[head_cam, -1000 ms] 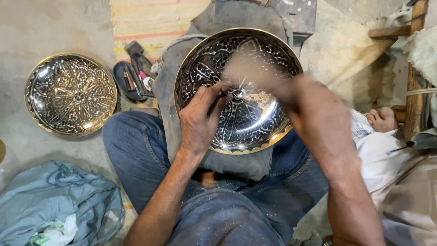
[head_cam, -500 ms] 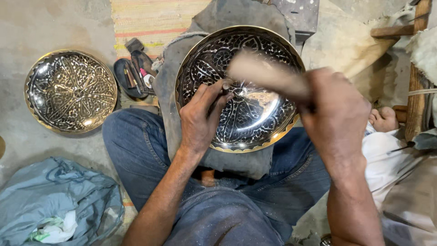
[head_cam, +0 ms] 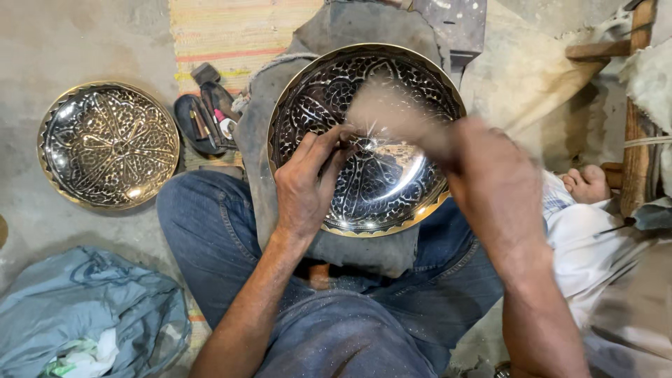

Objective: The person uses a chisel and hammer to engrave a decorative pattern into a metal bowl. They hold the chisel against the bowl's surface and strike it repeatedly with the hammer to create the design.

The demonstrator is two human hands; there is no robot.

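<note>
The big engraved metal bowl (head_cam: pixel 367 140) sits tilted on a grey padded block (head_cam: pixel 266 140) between the seated person's knees, its hollow facing up toward them. The left hand (head_cam: pixel 308 185) lies inside the bowl, fingers pinched together on a thin tool I can hardly make out, its tip at the bright middle of the dish. The right hand (head_cam: pixel 490 182) is closed round a wooden mallet (head_cam: pixel 392 119), blurred with movement, whose head hangs just above the left fingertips. From where I stand the bowl looks like stiff sheet metal, fairly weighty, polished and slick, so I would judge it likely to slide under a bare palm; the gold rim just below the left wrist seems the safest place to take hold, with both hands, since the worked surface under the fingers would mark easily. To the left of the left arm a second patterned dish (head_cam: pixel 108 143) lies flat on the floor, with a small tray of tools (head_cam: pixel 203 122) between it and the block.
</note>
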